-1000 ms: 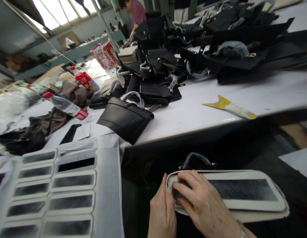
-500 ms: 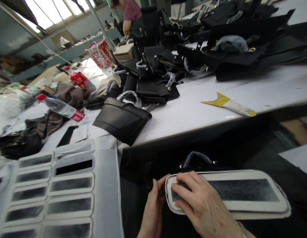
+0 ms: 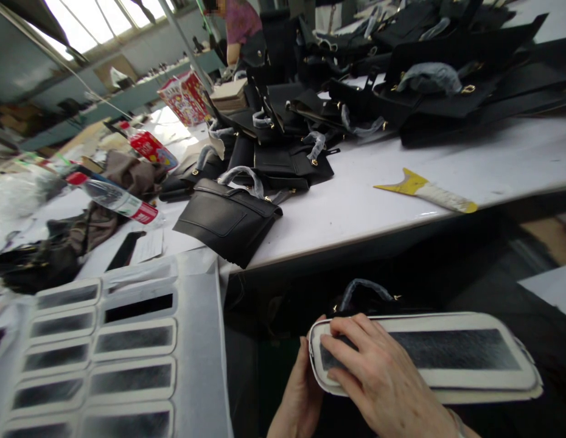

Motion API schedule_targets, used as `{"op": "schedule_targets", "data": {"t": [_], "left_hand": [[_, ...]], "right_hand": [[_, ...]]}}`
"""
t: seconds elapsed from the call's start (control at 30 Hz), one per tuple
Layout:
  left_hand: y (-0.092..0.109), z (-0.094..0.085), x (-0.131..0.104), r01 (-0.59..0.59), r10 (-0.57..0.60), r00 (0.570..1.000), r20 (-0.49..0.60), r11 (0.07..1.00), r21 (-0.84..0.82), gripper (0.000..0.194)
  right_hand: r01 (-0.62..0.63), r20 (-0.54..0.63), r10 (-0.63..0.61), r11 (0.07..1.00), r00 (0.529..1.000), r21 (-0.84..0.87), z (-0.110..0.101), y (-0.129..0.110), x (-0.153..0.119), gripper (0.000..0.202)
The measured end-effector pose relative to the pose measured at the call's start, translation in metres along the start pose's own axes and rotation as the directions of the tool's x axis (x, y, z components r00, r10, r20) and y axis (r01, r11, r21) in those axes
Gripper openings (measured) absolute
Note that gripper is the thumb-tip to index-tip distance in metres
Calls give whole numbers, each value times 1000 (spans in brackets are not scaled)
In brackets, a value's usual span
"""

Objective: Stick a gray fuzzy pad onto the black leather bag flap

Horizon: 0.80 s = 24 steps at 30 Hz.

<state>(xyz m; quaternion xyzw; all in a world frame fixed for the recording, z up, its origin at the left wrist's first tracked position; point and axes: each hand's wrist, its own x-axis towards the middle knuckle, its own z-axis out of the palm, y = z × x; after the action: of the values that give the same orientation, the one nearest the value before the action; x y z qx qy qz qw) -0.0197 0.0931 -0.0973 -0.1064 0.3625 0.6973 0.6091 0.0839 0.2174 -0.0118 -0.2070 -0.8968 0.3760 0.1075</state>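
A black handbag with a plastic-wrapped handle [image 3: 367,286] is in front of me, its base turned up toward me. A rounded oblong base panel [image 3: 456,350], pale at the border and dark in the middle, lies on that base. At its left end my left hand [image 3: 303,386] holds the edge, with the fingers partly hidden behind it. My right hand [image 3: 378,371] rests on the panel's left part, its bent fingers apart and pressing down. Left of my hands, similar panels [image 3: 134,337] lie in two columns on a grey sheet [image 3: 198,347].
Beyond stands a white table [image 3: 347,207] with a finished-looking black handbag [image 3: 226,216] at its near edge and many more behind. A yellow tool with a wrapped handle [image 3: 440,194] lies there. Bottles [image 3: 116,198] stand left, and a person [image 3: 241,24] works far back.
My left hand has shifted slightly right and down along the panel's left end. The right hand stays on the panel. The whole view has drifted slightly.
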Motion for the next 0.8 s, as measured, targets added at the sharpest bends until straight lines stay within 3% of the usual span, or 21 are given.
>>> {"op": "schedule_targets", "data": {"t": [0.33,0.67,0.8], "left_hand": [[-2,4,-3,-37,44,994,-103,997,66,65],[0,11,-3,-64,75,990,-118,994,94,64],[3,16,-3,-128,136,989,-54,983,132,59]], "right_hand": [[18,-9,-19,996,1000,-86,-1,-3,1,25],[26,36,-23,997,999,-72,-4,-3,0,23],[46,40,-43,996,998,-80,-4,-1,0,26]]}}
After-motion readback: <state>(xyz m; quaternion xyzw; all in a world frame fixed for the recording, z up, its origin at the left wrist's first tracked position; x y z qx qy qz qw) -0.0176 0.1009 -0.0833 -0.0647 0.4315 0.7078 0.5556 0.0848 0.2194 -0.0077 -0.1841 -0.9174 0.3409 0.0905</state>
